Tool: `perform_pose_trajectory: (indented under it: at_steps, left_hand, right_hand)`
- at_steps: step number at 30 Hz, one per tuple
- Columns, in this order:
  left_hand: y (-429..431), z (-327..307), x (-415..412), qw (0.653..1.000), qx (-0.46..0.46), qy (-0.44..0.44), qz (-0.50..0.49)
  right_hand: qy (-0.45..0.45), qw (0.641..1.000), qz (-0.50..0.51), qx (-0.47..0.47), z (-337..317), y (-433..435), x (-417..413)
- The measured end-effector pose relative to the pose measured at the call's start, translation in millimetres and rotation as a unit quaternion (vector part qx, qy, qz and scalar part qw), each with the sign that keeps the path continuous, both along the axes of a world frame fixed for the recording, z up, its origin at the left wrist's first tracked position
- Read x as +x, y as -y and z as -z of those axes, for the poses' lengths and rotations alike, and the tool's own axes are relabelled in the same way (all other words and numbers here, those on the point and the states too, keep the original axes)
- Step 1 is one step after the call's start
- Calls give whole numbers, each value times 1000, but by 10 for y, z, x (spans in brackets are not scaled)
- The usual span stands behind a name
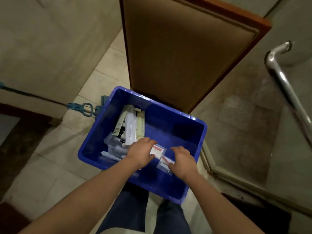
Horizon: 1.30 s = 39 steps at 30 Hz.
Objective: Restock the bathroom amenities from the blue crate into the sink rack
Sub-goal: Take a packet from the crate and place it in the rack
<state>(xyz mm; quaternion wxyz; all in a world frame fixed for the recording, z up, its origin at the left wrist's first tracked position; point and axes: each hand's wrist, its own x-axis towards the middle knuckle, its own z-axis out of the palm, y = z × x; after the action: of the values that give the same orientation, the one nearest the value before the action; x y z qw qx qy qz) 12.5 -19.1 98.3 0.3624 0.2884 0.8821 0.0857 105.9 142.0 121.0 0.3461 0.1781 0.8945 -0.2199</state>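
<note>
Nearest the camera, at 6 o'clock in the view, are the person's dark trousers. Both forearms reach forward over them into the blue crate, which stands on the tiled floor.

The left hand pinches a small clear packet with a red-and-white label between thumb and curled fingers. The right hand, just beside it toward 4 o'clock, has its fingers curled and its thumb on the edge of a second packet of the same kind; it appears to be pinching it. Both packets sit low inside the crate near its 6 o'clock wall.

Further in, toward 10 o'clock of the crate floor, lies a loose heap of wrapped amenities: sachets and long sleeves, overlapping. The 2 o'clock part of the crate floor shows bare blue.

Beyond the crate, at 12 o'clock, stands a brown panelled door. A teal mop head lies at 9 o'clock, and a chrome handrail runs at 3 o'clock.

The sink rack is not in view. Judged progress: early. Stock is being picked, most items remain in the crate, and no placement can be confirmed.
</note>
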Motion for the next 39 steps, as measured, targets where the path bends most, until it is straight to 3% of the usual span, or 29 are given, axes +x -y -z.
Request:
perform_pose_trajectory:
  at_steps: [5,16,25,31,35,39]
  left_hand:
    - [-60,584,-224,996,-10,24,85]
    - [-278,1546,-306,969,-37,-45,240]
    - [-343,1816,-191,954,-51,-122,268]
    - [-359,1829,-151,952,-64,-121,272]
    - [-371,1716,-123,962,-76,-95,244]
    - [-386,1448,-147,993,-35,-25,105]
  right_hand:
    - [45,996,73,-20,532,124,-69]
    - [106,986,125,-8,1529,215,11]
    - [89,991,53,86,1878,246,74]
    - [112,991,36,64,1886,239,64]
    - [113,985,127,22,1800,247,68]
    - [82,958,274,-32,1591,189,13]
